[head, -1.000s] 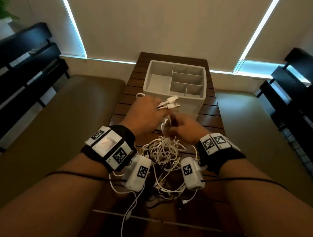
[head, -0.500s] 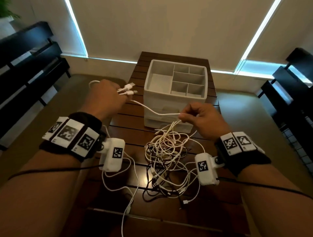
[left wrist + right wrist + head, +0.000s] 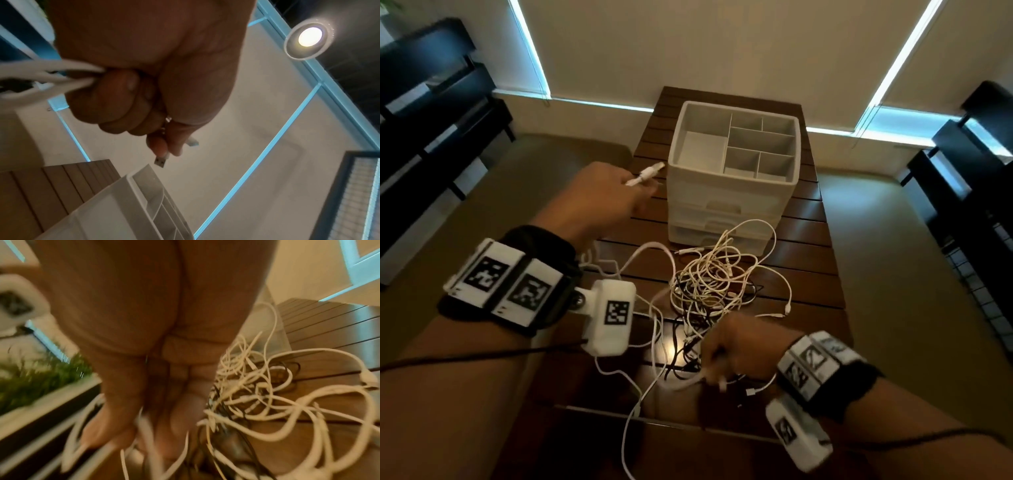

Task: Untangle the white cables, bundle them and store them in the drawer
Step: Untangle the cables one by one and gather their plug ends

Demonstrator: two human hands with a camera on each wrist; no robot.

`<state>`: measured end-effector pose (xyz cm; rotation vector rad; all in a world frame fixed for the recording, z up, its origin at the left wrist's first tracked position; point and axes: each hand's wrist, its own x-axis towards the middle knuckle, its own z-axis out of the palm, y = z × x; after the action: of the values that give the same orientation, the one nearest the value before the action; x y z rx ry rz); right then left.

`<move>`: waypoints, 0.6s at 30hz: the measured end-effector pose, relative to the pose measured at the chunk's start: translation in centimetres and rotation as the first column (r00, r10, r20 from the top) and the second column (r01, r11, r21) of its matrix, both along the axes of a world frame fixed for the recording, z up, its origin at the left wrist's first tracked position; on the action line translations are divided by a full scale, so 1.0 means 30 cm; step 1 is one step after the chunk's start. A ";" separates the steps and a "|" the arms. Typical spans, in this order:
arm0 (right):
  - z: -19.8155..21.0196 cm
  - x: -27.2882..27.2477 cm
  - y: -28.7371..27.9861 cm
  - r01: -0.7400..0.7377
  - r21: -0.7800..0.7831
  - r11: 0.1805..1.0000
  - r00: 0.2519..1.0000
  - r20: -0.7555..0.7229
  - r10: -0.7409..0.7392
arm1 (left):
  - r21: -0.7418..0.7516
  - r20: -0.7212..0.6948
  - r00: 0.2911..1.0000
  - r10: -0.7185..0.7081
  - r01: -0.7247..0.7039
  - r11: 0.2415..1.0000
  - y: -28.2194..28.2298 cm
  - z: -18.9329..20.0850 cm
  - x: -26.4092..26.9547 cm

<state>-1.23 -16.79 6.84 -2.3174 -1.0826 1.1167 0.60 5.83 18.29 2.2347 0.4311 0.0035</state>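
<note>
A tangle of white cables [image 3: 717, 274] lies on the wooden table [image 3: 808, 240] in front of the white drawer unit [image 3: 732, 192], whose drawers are closed. My left hand [image 3: 640, 192] is raised left of the unit and grips a white cable [image 3: 51, 73] in its fist, with the USB plugs [image 3: 647, 175] poking out past thumb and finger. The same left hand [image 3: 166, 151] pinches one plug [image 3: 160, 161] above the unit [image 3: 133, 203]. My right hand [image 3: 714, 373] is at the near edge of the pile. Its fingers curl round a white strand [image 3: 681, 382]. The right wrist view is blurred, with the right hand [image 3: 139, 439] beside the tangle [image 3: 257, 394].
Some black cables [image 3: 688, 356] are mixed into the pile. The unit's top tray [image 3: 698, 150] has several compartments with nothing in them. Black slatted furniture stands at the left [image 3: 431, 120] and at the right [image 3: 969, 171]. A green plant [image 3: 30, 381] shows in the right wrist view.
My left hand swung out to the left with the plugs, then came back toward the unit. My right hand dropped from near the unit to the near side of the pile, along the cable.
</note>
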 end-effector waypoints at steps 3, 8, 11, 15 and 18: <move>-0.071 -0.042 -0.015 -0.165 -0.227 0.960 0.986 -0.068 0.154 | -0.223 -0.217 0.973 -0.078 0.029 0.974 0.058 -0.013 -0.004; -0.118 0.180 -0.117 0.535 -0.137 0.833 0.842 0.168 -0.513 | -0.351 -0.413 0.894 -0.173 0.019 0.936 0.074 -0.085 -0.025; -0.169 0.310 -0.231 0.752 -0.132 0.646 0.650 0.312 -0.693 | -0.356 -0.475 0.863 -0.173 -0.009 0.934 0.066 -0.145 -0.018; -0.244 0.358 -0.341 0.764 -0.222 0.606 0.641 0.372 -0.672 | -0.393 -0.508 0.844 -0.173 -0.048 0.918 0.044 -0.224 0.002; -0.297 0.345 -0.365 0.661 -0.248 0.709 0.743 0.352 -0.569 | -0.407 -0.518 0.835 -0.185 -0.050 0.912 0.024 -0.273 0.015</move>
<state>9.12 -27.73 -2.06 -2.8396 -0.0760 0.7966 1.04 6.55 10.11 1.8012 0.5938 -0.7255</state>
